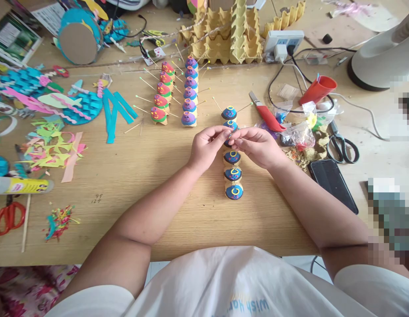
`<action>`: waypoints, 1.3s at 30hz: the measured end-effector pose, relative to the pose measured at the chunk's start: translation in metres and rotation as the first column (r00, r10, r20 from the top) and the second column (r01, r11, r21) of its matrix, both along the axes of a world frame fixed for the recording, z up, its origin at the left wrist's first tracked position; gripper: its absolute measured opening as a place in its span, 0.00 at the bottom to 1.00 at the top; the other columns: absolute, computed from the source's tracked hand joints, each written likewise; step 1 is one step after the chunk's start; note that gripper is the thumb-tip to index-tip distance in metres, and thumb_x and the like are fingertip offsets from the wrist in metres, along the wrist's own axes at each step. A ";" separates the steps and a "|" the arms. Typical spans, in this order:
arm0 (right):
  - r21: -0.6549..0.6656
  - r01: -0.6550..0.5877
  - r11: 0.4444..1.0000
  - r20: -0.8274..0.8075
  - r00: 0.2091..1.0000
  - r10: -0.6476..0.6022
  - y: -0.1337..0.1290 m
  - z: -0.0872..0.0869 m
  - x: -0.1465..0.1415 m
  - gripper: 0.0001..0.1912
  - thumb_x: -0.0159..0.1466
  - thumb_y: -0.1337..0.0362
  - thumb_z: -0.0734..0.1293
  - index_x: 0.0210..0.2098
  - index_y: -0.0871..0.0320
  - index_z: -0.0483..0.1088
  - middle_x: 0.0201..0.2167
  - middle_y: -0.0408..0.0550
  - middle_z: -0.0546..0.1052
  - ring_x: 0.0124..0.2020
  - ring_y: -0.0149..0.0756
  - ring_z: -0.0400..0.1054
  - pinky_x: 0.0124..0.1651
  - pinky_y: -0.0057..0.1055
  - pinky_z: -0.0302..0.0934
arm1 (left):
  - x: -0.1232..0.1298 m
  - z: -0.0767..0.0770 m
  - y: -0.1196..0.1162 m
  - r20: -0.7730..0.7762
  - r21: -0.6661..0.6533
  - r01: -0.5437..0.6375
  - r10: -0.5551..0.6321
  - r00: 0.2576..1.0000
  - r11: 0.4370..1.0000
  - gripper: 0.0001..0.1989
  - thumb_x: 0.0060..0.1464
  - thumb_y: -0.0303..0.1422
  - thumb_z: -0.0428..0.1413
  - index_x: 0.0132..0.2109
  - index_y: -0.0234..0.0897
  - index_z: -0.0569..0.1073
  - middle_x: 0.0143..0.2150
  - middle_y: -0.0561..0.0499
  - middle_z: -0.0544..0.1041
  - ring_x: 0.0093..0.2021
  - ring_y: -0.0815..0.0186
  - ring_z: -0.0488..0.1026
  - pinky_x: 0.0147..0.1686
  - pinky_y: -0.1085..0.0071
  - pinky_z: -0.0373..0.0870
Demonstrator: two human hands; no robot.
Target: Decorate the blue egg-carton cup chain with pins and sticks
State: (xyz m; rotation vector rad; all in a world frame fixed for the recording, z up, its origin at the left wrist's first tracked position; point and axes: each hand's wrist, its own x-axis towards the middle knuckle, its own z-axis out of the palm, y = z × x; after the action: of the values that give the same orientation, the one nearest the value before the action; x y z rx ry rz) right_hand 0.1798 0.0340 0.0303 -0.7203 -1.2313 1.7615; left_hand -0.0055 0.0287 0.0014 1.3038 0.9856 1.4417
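Note:
A strip of egg-carton cups (232,174) covered in blue clay, with yellow rings and small faces, lies lengthwise in front of me. Two thin sticks with coloured tips stand out from its far cup (229,112). Above the strip's middle cups, my left hand (209,147) is closed in a pinch of thumb and forefinger. My right hand (257,144) pinches close beside it, the fingertips almost meeting. Whatever lies between the fingers is too small to make out. The hands partly cover the cups beneath them.
Farther off stand a red-green cup strip (161,101) and a purple one (190,93), both bristling with sticks. To the right lie a red-handled knife (268,114), clay bags (298,134), black scissors (343,147) and a phone (333,185). Paper scraps (54,147) lie left.

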 end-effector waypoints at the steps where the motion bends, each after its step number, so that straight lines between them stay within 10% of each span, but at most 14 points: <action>1: -0.002 -0.002 1.000 0.002 1.000 0.002 0.000 -0.001 0.000 0.16 0.55 0.55 0.86 0.37 0.56 0.85 0.35 0.43 0.84 0.34 0.26 0.76 0.42 0.25 0.74 | 0.000 0.000 0.000 -0.002 -0.001 0.000 0.000 1.000 1.000 0.18 0.58 0.51 0.68 0.42 0.42 0.87 0.42 0.49 0.89 0.44 0.65 0.84 0.47 0.68 0.80; 12: -0.054 0.072 0.996 0.029 0.997 -0.071 0.000 0.003 0.000 0.23 0.52 0.48 0.86 0.36 0.57 0.81 0.31 0.44 0.84 0.28 0.26 0.76 0.33 0.24 0.72 | 0.000 0.000 -0.001 -0.025 -0.027 -0.013 0.012 1.000 1.000 0.21 0.57 0.54 0.68 0.41 0.41 0.85 0.39 0.50 0.87 0.40 0.67 0.81 0.45 0.70 0.78; 22: 0.029 0.376 0.926 0.107 0.920 -0.377 0.011 -0.001 0.003 0.32 0.54 0.35 0.80 0.29 0.53 0.66 0.26 0.40 0.79 0.22 0.24 0.67 0.22 0.23 0.57 | 0.000 0.002 0.002 0.061 -0.067 -0.204 0.208 0.976 0.977 0.22 0.55 0.56 0.68 0.40 0.41 0.85 0.33 0.52 0.83 0.34 0.71 0.77 0.40 0.73 0.77; 39: 0.113 0.208 0.971 0.190 0.955 -0.227 0.006 0.003 0.003 0.30 0.56 0.35 0.79 0.30 0.56 0.71 0.25 0.43 0.81 0.22 0.25 0.69 0.22 0.22 0.57 | 0.000 0.002 0.000 0.049 -0.029 -0.167 0.169 0.984 0.985 0.20 0.56 0.55 0.68 0.39 0.43 0.85 0.33 0.52 0.82 0.33 0.70 0.76 0.40 0.71 0.76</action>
State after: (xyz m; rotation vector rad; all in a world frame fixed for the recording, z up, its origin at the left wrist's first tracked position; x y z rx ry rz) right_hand 0.1831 0.0400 0.0330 -0.9608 -1.3040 1.4692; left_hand -0.0058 0.0286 0.0037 1.1827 1.0968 1.5780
